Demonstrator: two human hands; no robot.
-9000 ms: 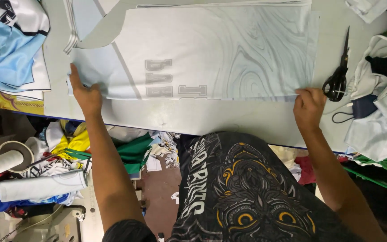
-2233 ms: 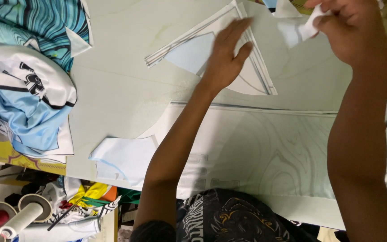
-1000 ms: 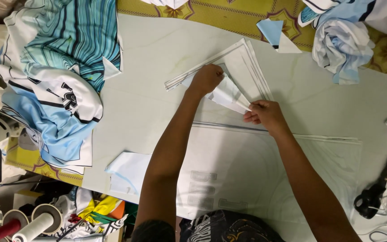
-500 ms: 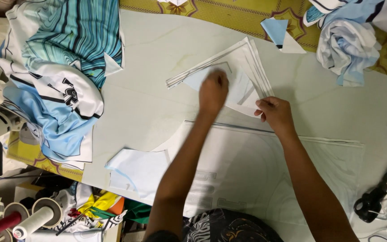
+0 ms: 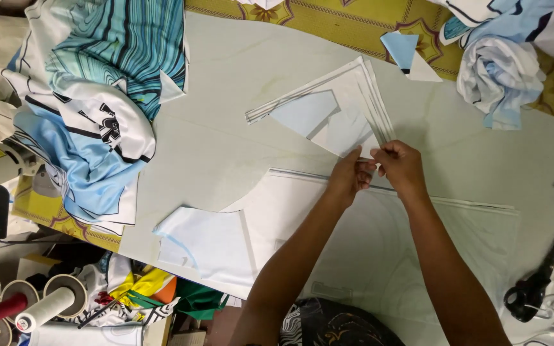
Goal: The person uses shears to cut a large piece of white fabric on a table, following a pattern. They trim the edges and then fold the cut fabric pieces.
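Head cam: large pale marbled fabric panel [image 5: 418, 256] flat at bottom centre. Above it, left hand [image 5: 347, 179] & right hand [image 5: 402, 168] both pinch corner of white triangular cut fabric stack [image 5: 328, 115], frame centre. Black scissors [image 5: 537, 288] lower right. Blue-striped garment pile [image 5: 97, 83] upper left.

Both forearms are bare from the fingers [image 5: 361, 168] back to the lower edge of the picture; no sleeve, cuff, watch, bracelet or ring shows on either. The left hand [image 5: 347, 179] and the right hand [image 5: 402, 168] are ungloved. Well behind the fingers, at the bottom edge between the two arms, a part of the person's shirt [image 5: 335, 323] is in view: dark, nearly black fabric printed with pale swirling lines, with small touches of yellow-orange in the pattern. Whether the shirt has short sleeves or none cannot be told, since the upper arms lie outside the picture.
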